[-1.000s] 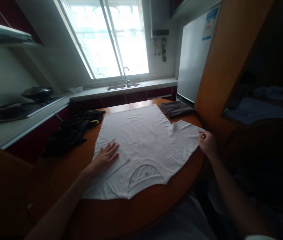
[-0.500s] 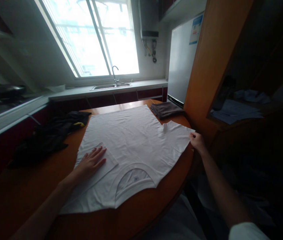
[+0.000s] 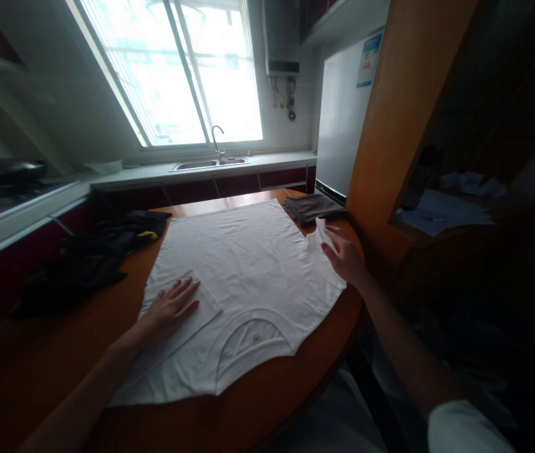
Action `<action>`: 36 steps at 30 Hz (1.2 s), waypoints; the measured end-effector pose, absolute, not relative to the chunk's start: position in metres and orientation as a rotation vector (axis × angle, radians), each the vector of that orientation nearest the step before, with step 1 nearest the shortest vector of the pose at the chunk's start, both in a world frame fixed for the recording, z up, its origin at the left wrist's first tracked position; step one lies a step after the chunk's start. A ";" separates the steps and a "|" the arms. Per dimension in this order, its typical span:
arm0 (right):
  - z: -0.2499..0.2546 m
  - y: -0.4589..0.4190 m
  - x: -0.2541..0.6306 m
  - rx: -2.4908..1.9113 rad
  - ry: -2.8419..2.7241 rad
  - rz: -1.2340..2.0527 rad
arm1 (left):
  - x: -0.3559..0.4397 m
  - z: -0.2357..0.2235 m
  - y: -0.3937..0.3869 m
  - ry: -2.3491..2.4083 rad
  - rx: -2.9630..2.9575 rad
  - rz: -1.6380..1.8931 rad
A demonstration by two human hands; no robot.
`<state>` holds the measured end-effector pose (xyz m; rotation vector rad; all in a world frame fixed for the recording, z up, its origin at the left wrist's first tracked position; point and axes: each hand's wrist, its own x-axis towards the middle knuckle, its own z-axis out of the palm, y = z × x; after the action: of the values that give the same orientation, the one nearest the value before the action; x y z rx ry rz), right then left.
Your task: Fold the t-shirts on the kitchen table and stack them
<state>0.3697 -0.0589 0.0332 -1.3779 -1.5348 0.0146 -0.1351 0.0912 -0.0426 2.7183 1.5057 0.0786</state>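
Observation:
A white T-shirt [image 3: 253, 251] lies spread on the wooden table, its neckline [image 3: 255, 343] toward me. My left hand [image 3: 170, 308] rests flat on the folded-in sleeve [image 3: 208, 302] at the left, fingers stretched out. At the right, my right hand [image 3: 345, 258] is open against the other sleeve [image 3: 317, 242], thumb and fingers apart. This sleeve is partly turned inward, and its edge stands up by the fingertips. Some of the cloth there is hidden behind the hand.
Dark clothing [image 3: 92, 251] lies at the table's left, and a folded brown-grey cloth [image 3: 317, 207] at its far right. Beyond the rounded table [image 3: 230, 421] are a counter with a sink [image 3: 196, 165], a fridge [image 3: 343, 113] and an orange wooden panel [image 3: 385, 126].
My right hand has moved left and inward from the sleeve's outer end, and its pinch has opened. The right sleeve has been turned up toward the shirt. My left hand stays put.

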 end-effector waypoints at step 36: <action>-0.005 0.088 0.386 -1.777 -1.568 0.333 | 0.058 0.016 0.022 0.392 3.267 0.309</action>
<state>0.3862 0.0877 -0.0046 -1.7765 -1.5680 0.3331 0.0577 0.0221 0.0163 3.2669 0.3924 0.3090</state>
